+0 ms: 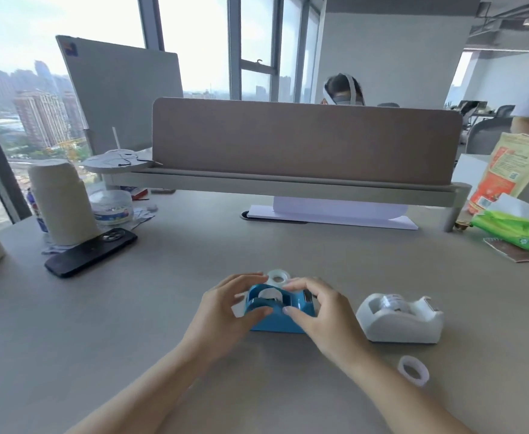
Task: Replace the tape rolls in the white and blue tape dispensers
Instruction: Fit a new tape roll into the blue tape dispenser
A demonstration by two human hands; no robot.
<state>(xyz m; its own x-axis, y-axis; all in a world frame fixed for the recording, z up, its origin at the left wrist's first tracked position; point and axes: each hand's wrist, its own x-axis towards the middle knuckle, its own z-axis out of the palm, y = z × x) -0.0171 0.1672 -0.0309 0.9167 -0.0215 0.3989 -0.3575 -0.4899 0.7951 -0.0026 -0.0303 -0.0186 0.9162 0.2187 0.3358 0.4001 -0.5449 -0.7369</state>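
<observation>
A blue tape dispenser (275,321) stands on the desk in front of me with a tape roll (271,294) in its well. My left hand (222,311) grips its left end, thumb on the near wall and fingers over the far rim. My right hand (319,311) holds its right side, thumb on the near wall and fingers curled over the top near the cutter. A clear tape roll (278,276) lies just behind the dispenser. The white tape dispenser (401,321) stands to the right with a roll inside. Another loose tape roll (413,370) lies near the front right.
A black phone (91,252) lies at the left beside a white bottle (61,202) and a clear round tub (111,208). A brown desk divider (304,142) closes the back. A green tissue pack (510,228) and an orange bag (504,170) sit at the right.
</observation>
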